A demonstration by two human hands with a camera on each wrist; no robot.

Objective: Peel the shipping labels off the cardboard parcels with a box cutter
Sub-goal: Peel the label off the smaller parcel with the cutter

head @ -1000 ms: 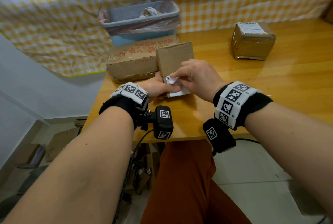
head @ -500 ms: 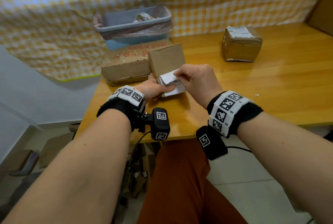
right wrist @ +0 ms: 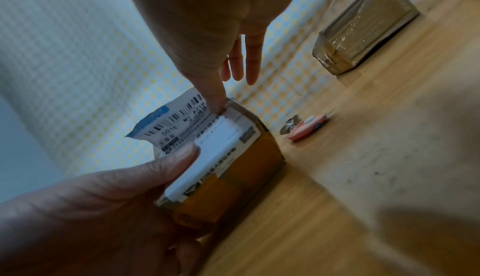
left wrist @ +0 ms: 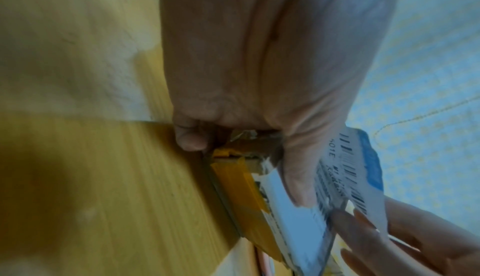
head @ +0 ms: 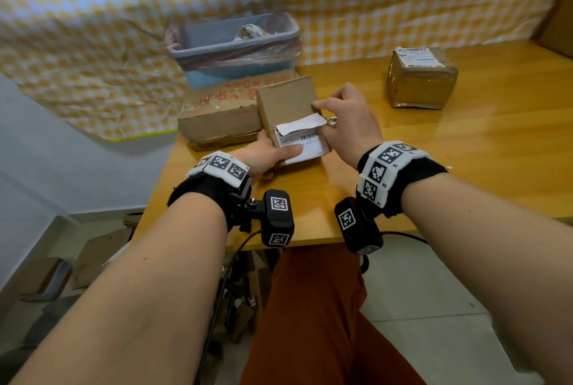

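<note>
A small brown parcel (head: 286,99) stands tilted on the wooden table (head: 434,167). My left hand (head: 279,155) grips its near end, thumb pressed on the white shipping label (head: 305,144). The label's upper part is peeled up as a loose flap (right wrist: 179,124). My right hand (head: 317,105) pinches that flap at its right edge, other fingers spread. A pink box cutter (right wrist: 309,128) lies on the table just right of the parcel, in neither hand. A second, tape-wrapped parcel (head: 421,80) with a label on top sits at the far right.
A large flat carton (head: 217,111) lies behind the held parcel. Behind it stands a blue bin (head: 232,43) with a plastic liner and crumpled paper inside. A checked cloth hangs along the back. A small crumpled scrap (right wrist: 291,124) lies by the cutter.
My right hand has pulled the label flap up and away from the near end, so more of the label is lifted. My left hand keeps holding the parcel.
</note>
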